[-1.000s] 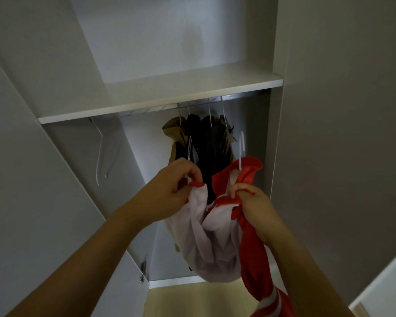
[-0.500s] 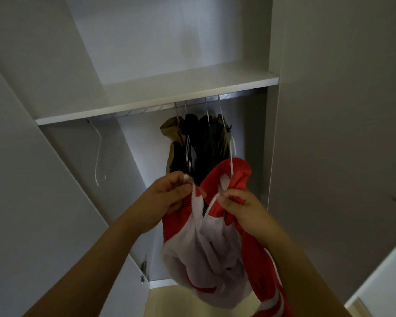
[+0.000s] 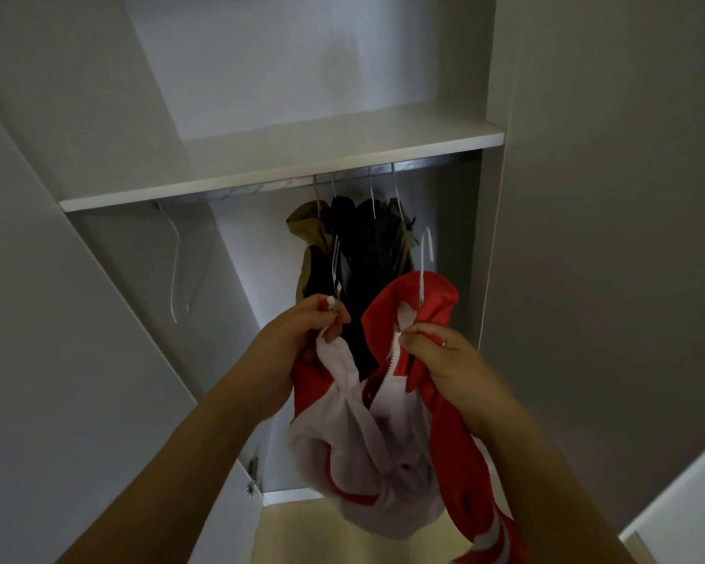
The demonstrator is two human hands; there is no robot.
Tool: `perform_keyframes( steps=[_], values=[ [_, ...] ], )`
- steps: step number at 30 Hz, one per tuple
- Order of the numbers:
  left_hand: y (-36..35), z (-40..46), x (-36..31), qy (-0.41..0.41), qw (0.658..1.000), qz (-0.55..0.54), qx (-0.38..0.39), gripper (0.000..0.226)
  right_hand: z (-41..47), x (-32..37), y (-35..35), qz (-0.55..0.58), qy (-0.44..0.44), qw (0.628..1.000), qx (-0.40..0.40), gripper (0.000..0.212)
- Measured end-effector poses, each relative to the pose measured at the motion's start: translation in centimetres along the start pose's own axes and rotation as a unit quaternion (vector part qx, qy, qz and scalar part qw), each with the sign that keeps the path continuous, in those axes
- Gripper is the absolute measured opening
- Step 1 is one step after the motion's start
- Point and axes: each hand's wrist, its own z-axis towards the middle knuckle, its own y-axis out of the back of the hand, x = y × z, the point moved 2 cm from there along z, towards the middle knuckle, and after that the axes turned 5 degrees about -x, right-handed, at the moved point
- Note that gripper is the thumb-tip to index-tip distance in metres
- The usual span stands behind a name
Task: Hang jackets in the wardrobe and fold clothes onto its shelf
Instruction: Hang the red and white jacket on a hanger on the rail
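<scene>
Red-and-white jacket (image 3: 383,421) on white hanger (image 3: 423,270), front edges pinched by left hand (image 3: 302,339) and right hand (image 3: 444,360); risk: slipping off hanger before reaching rail (image 3: 342,181).

Hung jackets (image 3: 355,242) crowd the rail's (image 3: 432,162) right half; its left half is open beyond one bare hanger (image 3: 178,270). The shelf (image 3: 285,177) caps the space above.

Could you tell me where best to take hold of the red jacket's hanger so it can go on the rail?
Probably the white hanger by its neck, just above the red jacket collar, coming from the right side with the right hand. The hook rises free above the collar there, while the left hand grips the other zip edge. The rail is up and behind.
</scene>
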Motion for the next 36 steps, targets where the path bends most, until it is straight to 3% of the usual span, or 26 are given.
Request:
perform_keyframes(
  steps=[4,9,14,28,36],
  values=[
    [-0.5,-0.2,0.6,0.006,0.999,0.033,-0.011,0.030,0.0,-0.2,-0.2,-0.011,0.002,1.000,0.014,0.021],
    [-1.1,0.0,1.0,-0.010,0.982,0.184,-0.027,0.019,-0.2,0.0,-0.4,-0.022,0.006,0.999,0.032,0.017],
    [-1.5,0.2,1.1,-0.004,0.977,0.206,-0.050,0.019,-0.5,0.4,-0.5,-0.006,0.013,0.999,0.051,0.016],
    [-2.7,-0.5,0.9,0.022,0.974,0.226,-0.013,0.020,-1.1,0.7,-0.5,-0.042,0.042,0.994,0.092,0.020],
    [-2.5,-0.7,0.9,-0.041,0.939,0.336,0.055,0.022,-1.0,0.3,-0.7,-0.041,0.038,0.998,0.030,0.021]
  ],
)
